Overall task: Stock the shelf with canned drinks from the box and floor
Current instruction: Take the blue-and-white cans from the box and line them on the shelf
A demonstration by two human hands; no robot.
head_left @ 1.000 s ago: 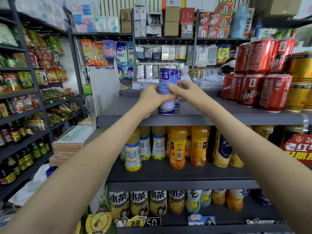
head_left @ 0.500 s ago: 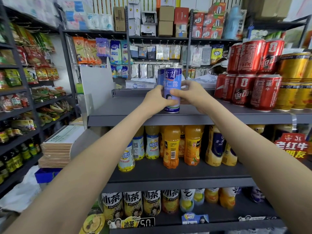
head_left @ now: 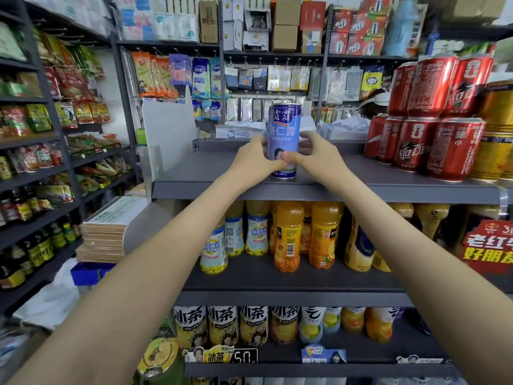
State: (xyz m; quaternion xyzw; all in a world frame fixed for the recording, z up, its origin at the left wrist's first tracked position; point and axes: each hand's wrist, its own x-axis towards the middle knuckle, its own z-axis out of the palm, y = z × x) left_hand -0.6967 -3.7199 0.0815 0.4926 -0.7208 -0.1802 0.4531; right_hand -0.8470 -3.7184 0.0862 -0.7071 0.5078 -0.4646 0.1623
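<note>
While the can [head_left: 283,126] is standing upright between the fingers [head_left: 311,137], left hand [head_left: 254,159] and right hand [head_left: 319,155] are gripping its lower half, equally near, on the shelf [head_left: 211,187]

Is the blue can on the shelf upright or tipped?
Upright: the blue can stands on its base on the grey shelf, top rim up, left hand and right hand holding its sides.

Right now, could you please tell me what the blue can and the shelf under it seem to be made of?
Blue can: likely thin metal, glossy printed finish, rolled top rim. Shelf: seemingly painted sheet metal, matte grey, folded front lip.
</note>
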